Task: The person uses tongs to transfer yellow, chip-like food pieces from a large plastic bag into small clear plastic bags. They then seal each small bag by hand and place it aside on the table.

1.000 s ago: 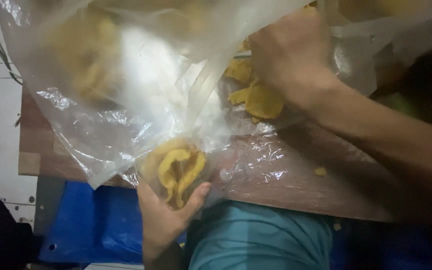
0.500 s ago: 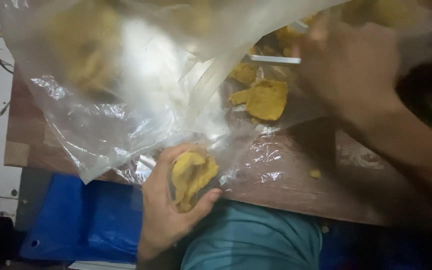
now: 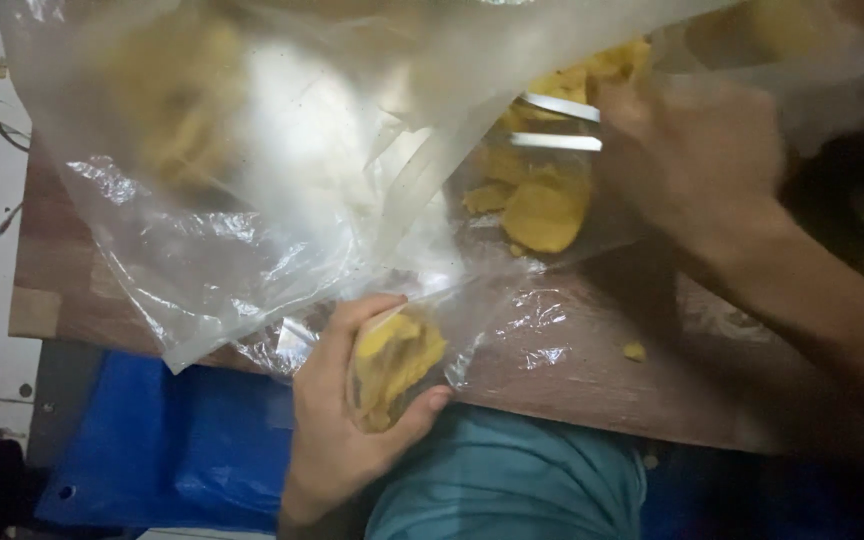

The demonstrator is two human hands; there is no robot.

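Grip: left hand (image 3: 337, 430) stays clamped around the small chip-filled bag (image 3: 397, 362); right hand (image 3: 697, 150) has withdrawn rightward from the chips (image 3: 542, 205), its closure indiscernible.

A large clear crinkled plastic bag (image 3: 252, 170) spreads over the wooden counter (image 3: 592, 390), yellow chips showing through. A small clear plastic pouch of yellow chips (image 3: 392, 365) sits at the counter's near edge.
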